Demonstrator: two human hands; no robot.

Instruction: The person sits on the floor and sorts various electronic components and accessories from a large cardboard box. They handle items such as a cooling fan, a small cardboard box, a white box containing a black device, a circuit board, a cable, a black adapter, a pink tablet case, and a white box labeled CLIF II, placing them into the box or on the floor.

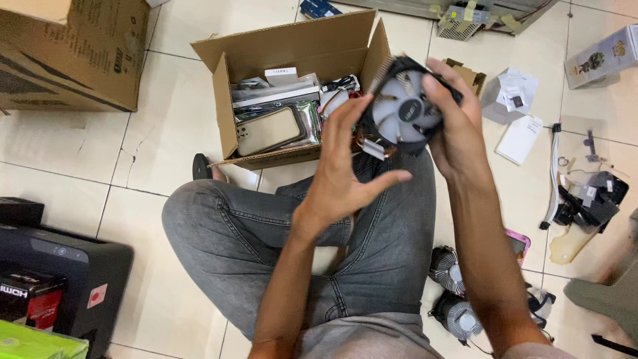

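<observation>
**Cooler fan held above the lap**

The cooler fan (405,106) was a round unit with a black frame, pale grey-white blades and a small dark hub label at its centre. It was held in the air over the grey jeans, face tilted toward the camera, clear of the floor. Metal fins showed at its upper left rim, and copper-coloured pipes with a silvery base block stuck out below its lower left edge. Fingers covered its right side.

Single head view, steep downward, close over lap (345,246) and floor (166,133).
</observation>
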